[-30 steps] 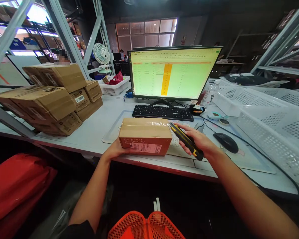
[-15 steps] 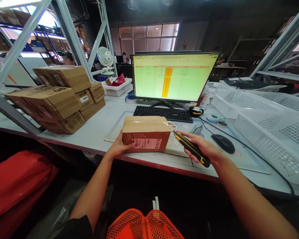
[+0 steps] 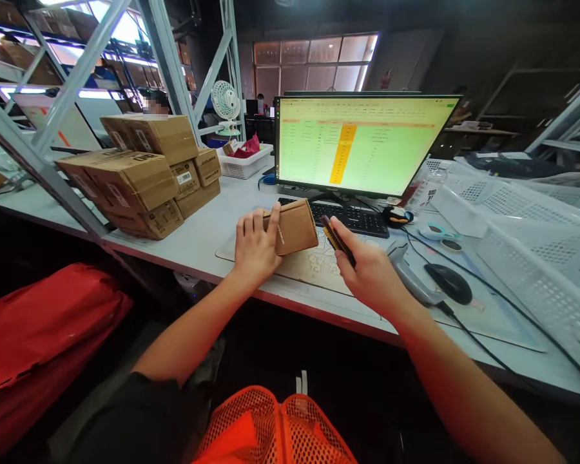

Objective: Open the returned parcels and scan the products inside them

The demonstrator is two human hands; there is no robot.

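Observation:
My left hand (image 3: 258, 243) grips a small brown cardboard box (image 3: 297, 229) over its left side, fingers on top. The box is tilted above the desk mat (image 3: 309, 267), in front of the keyboard (image 3: 362, 219). In my right hand (image 3: 367, 264) is a black and yellow utility knife (image 3: 337, 240), just right of the box. Its tip points up and toward the box without clearly touching it; whether the blade is out I cannot tell. A grey barcode scanner (image 3: 415, 277) lies right of my right hand.
Stacked cardboard boxes (image 3: 145, 174) stand at the desk's left by a metal frame post. A monitor (image 3: 362, 145) rises behind the keyboard. To the right are a black mouse (image 3: 448, 283), tape rolls (image 3: 432, 232), cables and white plastic baskets (image 3: 536, 251). A red bag (image 3: 43, 348) sits lower left.
The box has been turned and tilted, its labelled side no longer facing me. My left hand has moved from its lower left side to over its top. The knife has swung more upright. The view shifted.

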